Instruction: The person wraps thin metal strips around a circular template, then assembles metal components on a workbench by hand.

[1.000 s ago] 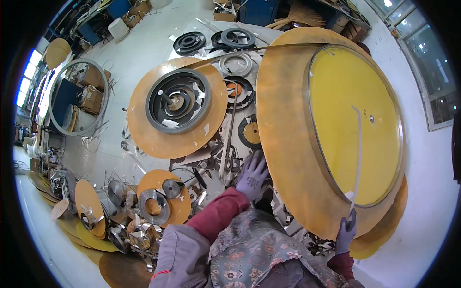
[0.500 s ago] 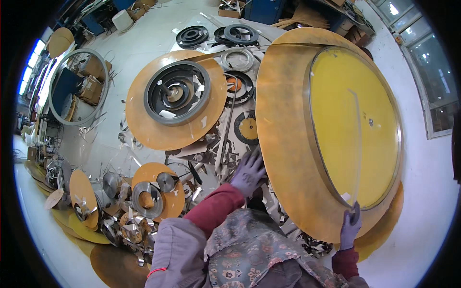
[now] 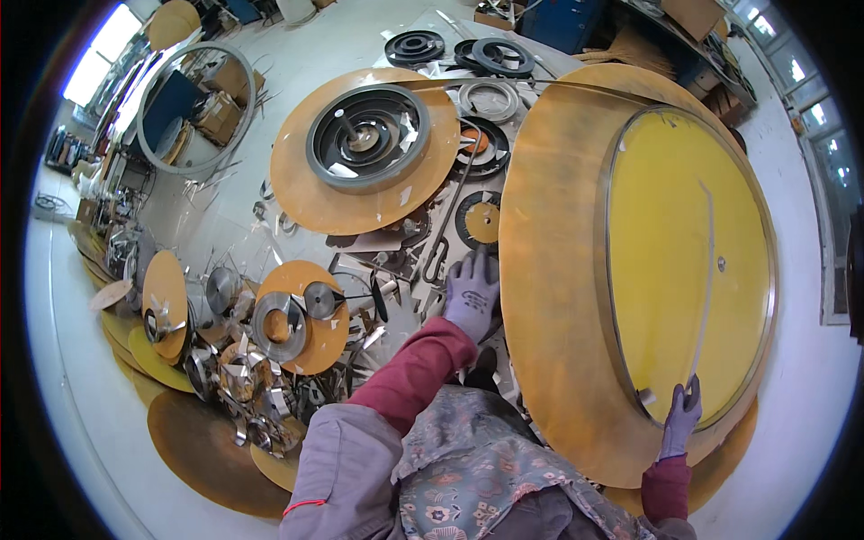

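Note:
My left hand (image 3: 472, 292), in a grey-purple glove, reaches toward the left edge of a large orange disc (image 3: 553, 270), its fingers stretched forward. I cannot tell whether it touches the edge. On that disc sits a round yellow plate (image 3: 666, 243) with a metal rim. My right hand (image 3: 681, 423), gloved too, is closed at the plate's lower edge on the end of a thin pale rod (image 3: 708, 261). The rod lies across the yellow face and bends at its far end. A small metal piece (image 3: 646, 396) shows beside the rim, left of this hand.
Left of the large disc stands another orange disc (image 3: 297, 193) bearing a dark coil ring (image 3: 324, 153). A thin band (image 3: 576, 84) runs between them. Black rings (image 3: 414, 47) lie beyond. Scrap strips and small reels (image 3: 279, 328) crowd the floor at left. A white wall (image 3: 801, 234) stands at right.
The whole view has shifted, so most things sit further right. The rod and my right hand have shifted across the yellow plate. My left hand's fingers now point more straight ahead.

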The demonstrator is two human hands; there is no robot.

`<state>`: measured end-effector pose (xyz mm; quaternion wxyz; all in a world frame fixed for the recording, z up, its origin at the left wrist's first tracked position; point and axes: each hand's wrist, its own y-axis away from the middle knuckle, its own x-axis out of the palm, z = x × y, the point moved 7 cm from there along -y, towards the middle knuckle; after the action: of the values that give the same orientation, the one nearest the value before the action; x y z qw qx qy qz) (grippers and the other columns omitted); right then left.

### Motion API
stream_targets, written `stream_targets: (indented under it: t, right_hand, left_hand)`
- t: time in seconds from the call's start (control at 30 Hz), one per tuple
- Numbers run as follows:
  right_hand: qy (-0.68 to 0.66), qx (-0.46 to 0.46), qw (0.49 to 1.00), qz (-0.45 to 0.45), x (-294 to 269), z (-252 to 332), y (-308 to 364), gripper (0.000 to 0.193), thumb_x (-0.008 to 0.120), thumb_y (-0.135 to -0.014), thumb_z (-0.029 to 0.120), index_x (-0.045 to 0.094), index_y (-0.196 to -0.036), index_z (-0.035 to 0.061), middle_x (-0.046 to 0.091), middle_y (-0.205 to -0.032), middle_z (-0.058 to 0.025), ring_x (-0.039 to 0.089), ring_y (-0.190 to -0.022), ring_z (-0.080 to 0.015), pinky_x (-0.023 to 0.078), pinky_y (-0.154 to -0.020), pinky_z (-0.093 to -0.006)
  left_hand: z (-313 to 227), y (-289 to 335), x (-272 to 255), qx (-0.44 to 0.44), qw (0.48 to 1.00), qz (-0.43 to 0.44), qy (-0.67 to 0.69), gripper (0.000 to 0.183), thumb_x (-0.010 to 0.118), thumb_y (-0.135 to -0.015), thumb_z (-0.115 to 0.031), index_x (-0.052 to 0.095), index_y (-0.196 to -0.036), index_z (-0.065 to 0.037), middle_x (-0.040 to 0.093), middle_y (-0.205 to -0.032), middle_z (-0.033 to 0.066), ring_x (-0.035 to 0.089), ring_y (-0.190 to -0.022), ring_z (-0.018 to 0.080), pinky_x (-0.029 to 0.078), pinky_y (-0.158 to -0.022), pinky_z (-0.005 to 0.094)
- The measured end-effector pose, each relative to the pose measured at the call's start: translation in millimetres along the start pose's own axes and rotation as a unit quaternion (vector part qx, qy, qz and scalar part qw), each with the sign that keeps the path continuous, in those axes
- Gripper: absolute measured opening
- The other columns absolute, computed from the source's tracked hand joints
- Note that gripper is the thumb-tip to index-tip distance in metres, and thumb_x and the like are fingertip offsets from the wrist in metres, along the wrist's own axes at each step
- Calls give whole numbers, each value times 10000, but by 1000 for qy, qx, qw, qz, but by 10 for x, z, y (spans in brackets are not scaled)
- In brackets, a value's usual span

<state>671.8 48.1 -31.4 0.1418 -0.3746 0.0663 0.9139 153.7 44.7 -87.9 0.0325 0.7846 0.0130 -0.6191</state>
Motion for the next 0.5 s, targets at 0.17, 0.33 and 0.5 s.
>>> stream_targets:
  t: [0.17,0.33,0.5]
  right_hand:
    - [23,-20,999,42,91,-160,-258,426,599,-898,86,511,-1308,14,536,-873,-37,485,-710,-130,436,-634,-271]
    - [271,-187,943,51,155,368,-337,425,601,-887,103,526,-1301,44,558,-1013,-123,530,-878,-226,458,-761,-344]
    - [132,-305,936,117,736,1524,172,387,566,-891,56,535,-1275,29,536,-1189,-157,521,-1080,-270,453,-856,-365]
  left_hand:
    - [219,173,-99,-112,990,71,51,845,791,-578,-243,453,-1349,-170,356,-1367,208,297,-1303,405,322,-988,526]
    - [-18,362,-1010,-159,963,-135,170,784,806,-579,-297,481,-1275,-136,421,-1246,199,382,-1194,404,327,-962,530]
    - [-709,-104,-284,13,969,-62,239,617,723,-614,-282,535,-1159,-63,480,-1127,182,472,-1071,385,404,-853,484]
